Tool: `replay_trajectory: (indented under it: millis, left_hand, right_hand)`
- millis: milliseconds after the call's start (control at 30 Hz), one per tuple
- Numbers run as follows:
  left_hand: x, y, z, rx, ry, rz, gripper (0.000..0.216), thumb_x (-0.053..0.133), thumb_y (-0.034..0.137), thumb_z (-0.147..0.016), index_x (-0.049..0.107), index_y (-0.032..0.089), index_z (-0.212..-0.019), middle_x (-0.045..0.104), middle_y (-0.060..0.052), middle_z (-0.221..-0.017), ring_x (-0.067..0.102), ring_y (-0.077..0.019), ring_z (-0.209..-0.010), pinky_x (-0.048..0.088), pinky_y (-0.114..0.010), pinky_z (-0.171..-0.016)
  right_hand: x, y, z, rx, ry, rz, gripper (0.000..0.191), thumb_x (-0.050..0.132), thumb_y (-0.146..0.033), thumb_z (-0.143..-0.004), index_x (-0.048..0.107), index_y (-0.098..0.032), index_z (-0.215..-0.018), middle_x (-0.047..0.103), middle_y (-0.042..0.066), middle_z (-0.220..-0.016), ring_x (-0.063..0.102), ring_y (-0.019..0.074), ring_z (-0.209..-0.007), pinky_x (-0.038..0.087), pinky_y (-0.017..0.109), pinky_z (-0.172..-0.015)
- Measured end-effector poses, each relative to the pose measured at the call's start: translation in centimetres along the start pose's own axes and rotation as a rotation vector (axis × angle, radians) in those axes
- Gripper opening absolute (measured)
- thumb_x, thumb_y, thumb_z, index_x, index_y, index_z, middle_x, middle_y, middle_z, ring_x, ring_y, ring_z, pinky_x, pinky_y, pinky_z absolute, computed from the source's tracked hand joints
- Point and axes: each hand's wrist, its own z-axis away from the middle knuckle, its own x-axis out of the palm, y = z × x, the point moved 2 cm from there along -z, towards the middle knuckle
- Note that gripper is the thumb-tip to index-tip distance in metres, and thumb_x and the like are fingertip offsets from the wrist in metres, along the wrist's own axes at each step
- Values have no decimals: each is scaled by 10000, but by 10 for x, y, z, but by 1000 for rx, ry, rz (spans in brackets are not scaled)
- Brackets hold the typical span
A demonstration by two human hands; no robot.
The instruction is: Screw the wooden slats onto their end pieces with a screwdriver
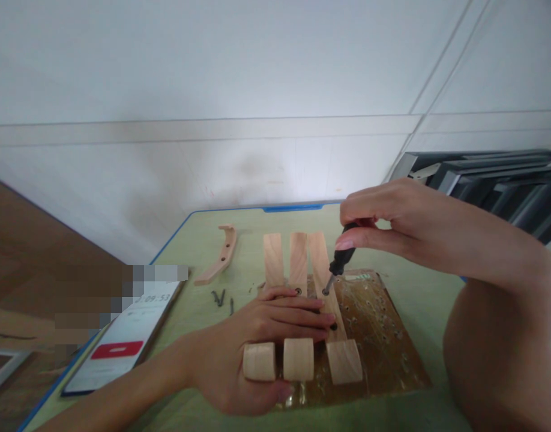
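Note:
Three pale wooden hooks lie side by side: a left one [272, 258], a middle one [298, 258] and a right one [320, 258]. Their curled ends rise at the near side. My left hand [252, 324] reaches across them, fingers stretched and pressing the strips, thumb near the curled ends. In my right hand [383, 216] is a black-handled screwdriver [343, 255], pinched by the handle and tilted. Its tip meets a screw [325, 292] in the upper hole of the right hook. A dark lower hole [334, 326] shows beside my left fingertips.
Under the hooks is a worn brown board [379, 336] on a green table [419, 300]. Another wooden hook [221, 258] and several loose screws [218, 298] lie to the left. A phone [122, 342] rests at the left edge. Dark frames [496, 180] are stacked at right.

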Motion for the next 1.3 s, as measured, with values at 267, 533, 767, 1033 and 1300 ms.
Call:
replay_trajectory:
  millis: [267,533,767,1033,1300]
  left_hand:
    - [2,-1,1,-15,-10,3,605,536,325,-744,354,218,-1311,446,-24,-1378,381,-223,-1290,177,-361,-1119]
    - [0,-1,0,3,10,20,629,526,333,-748,310,268,-1335,445,-4,-1379,400,-229,-1276,204,-378,-1112]
    - [-1,-1,-1,-25,15,99,631,520,347,-740,334,294,-1340,457,16,-1372,432,-261,-1255,226,-385,-1107]
    - [0,-3,1,-28,10,121,637,522,342,-739,320,313,-1343,441,26,-1382,421,-273,-1262,227,-426,-1108]
    - [1,-2,1,-20,-1,72,619,529,334,-744,340,262,-1328,439,-5,-1384,385,-235,-1288,198,-392,-1114]
  right_hand:
    - [0,-2,1,22,41,41,447,445,-458,-870,357,-145,-563,281,-55,-503,234,53,-488,186,240,-496]
    - [3,-9,-2,93,52,131,508,415,-499,-866,348,-143,-510,222,-49,-477,170,64,-461,153,260,-485]
    - [7,-3,-9,232,152,313,585,286,-546,-881,475,-146,-498,212,-45,-454,84,75,-457,128,273,-480]
    - [10,-19,-13,164,99,159,530,367,-552,-856,427,-158,-506,202,-45,-463,119,81,-469,140,261,-480]
    - [7,-14,-3,-6,-26,8,343,437,-454,-871,450,-169,-681,438,-25,-589,357,84,-544,226,238,-546]
